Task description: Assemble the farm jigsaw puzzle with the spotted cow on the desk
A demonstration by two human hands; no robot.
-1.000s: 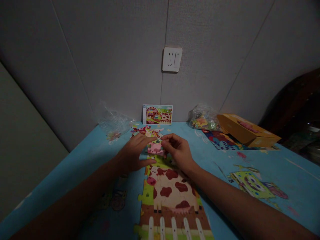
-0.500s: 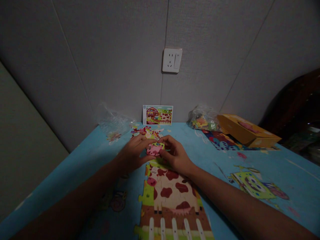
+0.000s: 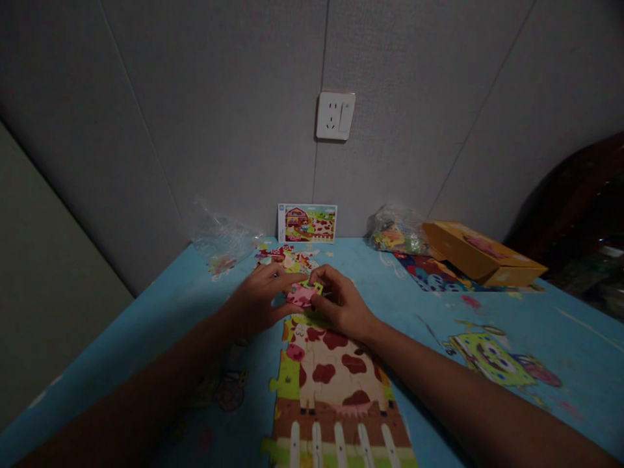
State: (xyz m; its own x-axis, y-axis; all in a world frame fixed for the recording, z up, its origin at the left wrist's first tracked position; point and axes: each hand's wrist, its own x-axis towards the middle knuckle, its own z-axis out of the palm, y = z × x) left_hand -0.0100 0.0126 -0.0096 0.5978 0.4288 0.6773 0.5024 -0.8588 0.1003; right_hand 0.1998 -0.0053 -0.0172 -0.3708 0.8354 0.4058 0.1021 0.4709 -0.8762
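Observation:
Between my two hands is a pink-and-green jigsaw puzzle piece (image 3: 301, 296), raised a little over the far end of the joined puzzle. The thumb and fingers of my left hand (image 3: 260, 296) pinch its left side. My right hand (image 3: 341, 302) grips its right edge, fingertips bent round it. Closer to me lies the joined puzzle (image 3: 336, 370), showing a spotted cow above a white fence, with tabs along its left edge. Beyond my hands are loose puzzle pieces (image 3: 287, 259), partly hidden by my fingers.
A farm picture card (image 3: 307, 223) leans on the wall below a socket (image 3: 335, 116). An opened clear bag (image 3: 221, 237) lies back left. At the back right are a bag of pieces (image 3: 397, 231) and a yellow box (image 3: 482, 253) on a colourful sheet (image 3: 429, 276). The tablecloth (image 3: 146, 338) is blue.
Both hands keep their grip on the puzzle piece, which has tilted or shifted very slightly. The joined puzzle and the things behind look the same.

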